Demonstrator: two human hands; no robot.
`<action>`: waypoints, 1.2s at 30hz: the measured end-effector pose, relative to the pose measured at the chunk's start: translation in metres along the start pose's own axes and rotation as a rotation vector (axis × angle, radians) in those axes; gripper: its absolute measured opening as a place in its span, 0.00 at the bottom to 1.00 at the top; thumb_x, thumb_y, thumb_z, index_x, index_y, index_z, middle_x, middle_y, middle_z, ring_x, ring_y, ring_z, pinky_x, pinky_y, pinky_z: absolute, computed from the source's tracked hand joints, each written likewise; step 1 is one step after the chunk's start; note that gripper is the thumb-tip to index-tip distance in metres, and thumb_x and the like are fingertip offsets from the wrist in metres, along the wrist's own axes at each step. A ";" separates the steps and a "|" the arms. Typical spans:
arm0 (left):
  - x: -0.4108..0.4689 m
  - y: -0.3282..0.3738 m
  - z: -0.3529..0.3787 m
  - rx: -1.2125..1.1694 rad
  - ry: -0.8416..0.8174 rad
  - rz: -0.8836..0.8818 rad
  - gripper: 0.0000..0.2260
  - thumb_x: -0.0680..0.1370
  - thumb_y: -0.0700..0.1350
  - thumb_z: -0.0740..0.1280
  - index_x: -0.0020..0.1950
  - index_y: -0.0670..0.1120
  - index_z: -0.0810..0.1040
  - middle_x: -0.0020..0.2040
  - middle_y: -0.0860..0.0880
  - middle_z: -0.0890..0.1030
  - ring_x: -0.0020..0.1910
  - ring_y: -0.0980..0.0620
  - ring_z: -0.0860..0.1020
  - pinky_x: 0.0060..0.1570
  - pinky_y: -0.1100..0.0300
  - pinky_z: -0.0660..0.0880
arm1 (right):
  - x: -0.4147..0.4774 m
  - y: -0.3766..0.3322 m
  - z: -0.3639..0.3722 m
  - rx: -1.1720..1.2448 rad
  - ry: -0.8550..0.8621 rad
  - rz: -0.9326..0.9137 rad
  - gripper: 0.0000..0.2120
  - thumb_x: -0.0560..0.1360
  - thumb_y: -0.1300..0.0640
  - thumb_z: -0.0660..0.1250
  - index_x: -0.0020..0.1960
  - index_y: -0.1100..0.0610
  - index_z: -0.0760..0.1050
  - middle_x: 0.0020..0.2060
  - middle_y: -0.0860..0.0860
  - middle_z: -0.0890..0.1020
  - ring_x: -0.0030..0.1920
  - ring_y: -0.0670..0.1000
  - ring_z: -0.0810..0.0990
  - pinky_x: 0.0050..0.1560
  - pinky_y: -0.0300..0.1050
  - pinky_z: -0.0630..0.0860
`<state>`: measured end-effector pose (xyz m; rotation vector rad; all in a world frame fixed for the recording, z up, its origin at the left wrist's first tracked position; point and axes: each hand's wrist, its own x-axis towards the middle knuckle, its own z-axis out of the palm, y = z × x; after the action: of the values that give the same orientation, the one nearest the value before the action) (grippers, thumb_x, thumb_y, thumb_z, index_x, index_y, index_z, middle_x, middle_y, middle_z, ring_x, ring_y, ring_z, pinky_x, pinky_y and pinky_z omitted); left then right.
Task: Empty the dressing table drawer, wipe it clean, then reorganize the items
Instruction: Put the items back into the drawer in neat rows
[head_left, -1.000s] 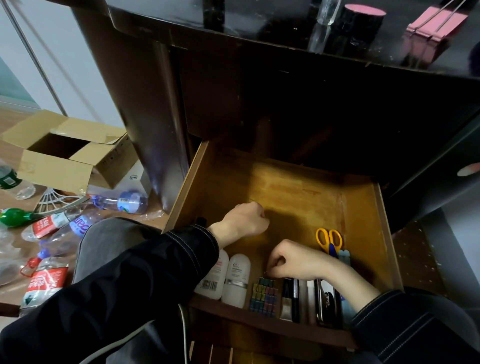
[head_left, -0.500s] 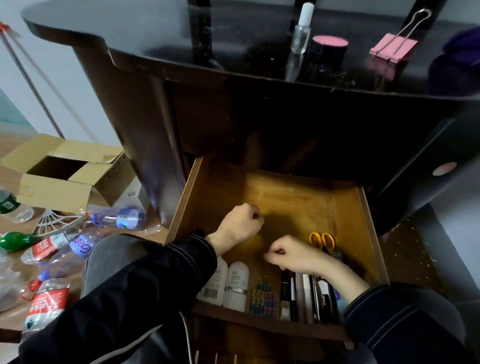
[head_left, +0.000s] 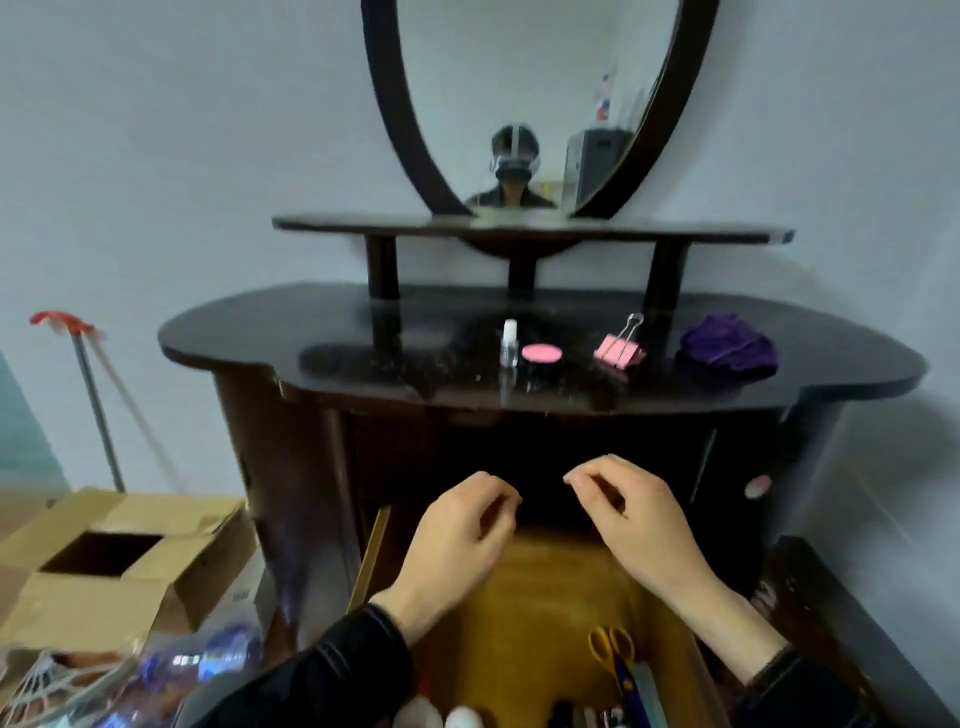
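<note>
The wooden drawer (head_left: 550, 597) stands pulled out of the dark dressing table (head_left: 363, 332). My left hand (head_left: 457, 535) and my right hand (head_left: 639, 519) hover side by side above the drawer's back part, fingers loosely curled, holding nothing. Yellow-handled scissors (head_left: 610, 647) lie at the drawer's right side. Two white bottles (head_left: 436, 717) and dark tubes (head_left: 587, 717) show at the bottom edge. On the tabletop lie a small clear bottle (head_left: 509, 344), a pink-lidded jar (head_left: 542, 354), a pink binder clip (head_left: 619, 349) and a purple cloth (head_left: 730, 348).
An oval mirror (head_left: 540, 98) rises above a raised shelf (head_left: 530, 231). An open cardboard box (head_left: 109, 561) sits on the floor at the left, with plastic bottles (head_left: 218, 654) in front of it. A mop pole (head_left: 93, 400) leans on the wall.
The view has tilted up from the drawer to the tabletop and mirror. Both hands rose out of the drawer's front part and now hang above its back, fingers looser.
</note>
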<state>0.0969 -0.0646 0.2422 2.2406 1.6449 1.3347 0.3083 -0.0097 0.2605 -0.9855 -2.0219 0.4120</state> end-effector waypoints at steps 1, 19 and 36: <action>0.008 0.010 -0.011 -0.001 0.038 0.036 0.06 0.80 0.46 0.63 0.52 0.51 0.79 0.47 0.58 0.79 0.47 0.59 0.78 0.46 0.63 0.74 | 0.012 -0.010 -0.011 -0.014 0.070 -0.045 0.09 0.81 0.44 0.60 0.51 0.42 0.79 0.47 0.37 0.80 0.50 0.40 0.80 0.48 0.33 0.75; 0.203 0.002 -0.008 -0.094 -0.084 -0.325 0.58 0.64 0.62 0.80 0.82 0.49 0.45 0.75 0.43 0.63 0.74 0.46 0.65 0.72 0.51 0.66 | 0.163 0.035 -0.062 -0.029 0.215 0.554 0.42 0.75 0.38 0.69 0.79 0.54 0.54 0.71 0.54 0.73 0.63 0.57 0.78 0.60 0.55 0.76; 0.197 0.003 0.003 0.409 -0.058 -0.070 0.16 0.72 0.61 0.65 0.56 0.57 0.78 0.46 0.57 0.72 0.40 0.56 0.73 0.34 0.64 0.64 | 0.180 0.042 -0.057 -0.132 0.101 0.435 0.02 0.75 0.53 0.71 0.45 0.50 0.81 0.40 0.45 0.83 0.43 0.46 0.82 0.49 0.53 0.81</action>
<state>0.1122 0.0925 0.3598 2.3669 2.1121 0.9757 0.3115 0.1515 0.3666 -1.5060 -1.7555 0.4509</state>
